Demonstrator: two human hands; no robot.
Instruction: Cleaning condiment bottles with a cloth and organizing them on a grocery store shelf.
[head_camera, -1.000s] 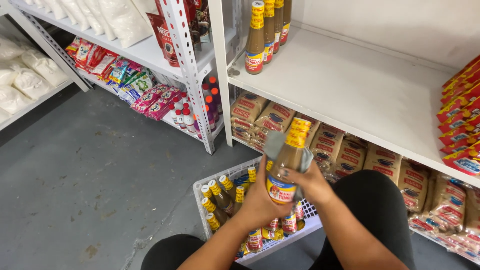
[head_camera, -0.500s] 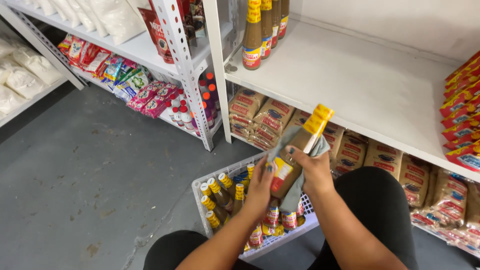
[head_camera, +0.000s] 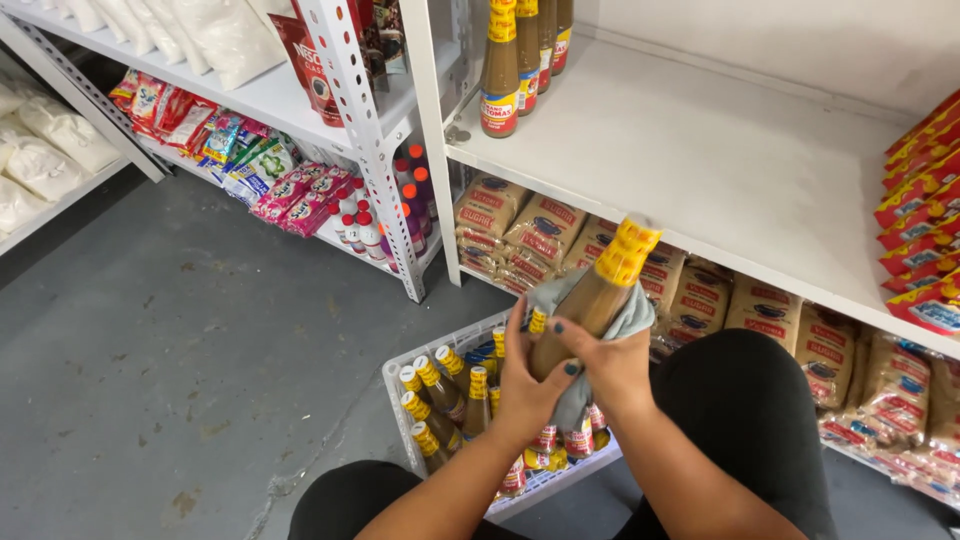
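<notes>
A brown sauce bottle (head_camera: 590, 300) with a yellow cap tilts above the white crate (head_camera: 440, 360) of similar bottles. The left hand (head_camera: 525, 390) clasps its base, while the right hand (head_camera: 610, 365) presses a grey cloth (head_camera: 635, 318) around its body.

Both bare forearms come up from the bottom edge and meet at centre frame, wrists close together. Left hand (head_camera: 523, 385): palm turned toward the right hand, thumb pointing up, fingers curled round in a closed grasp, fingertips hidden. Right hand (head_camera: 610, 360): back of hand facing the camera, fingers (head_camera: 568, 348) wrapped across toward the left hand, dark green polish on the nails, grasp closed. The two hands touch. Both knees, in black trousers, are bent below the arms.
</notes>
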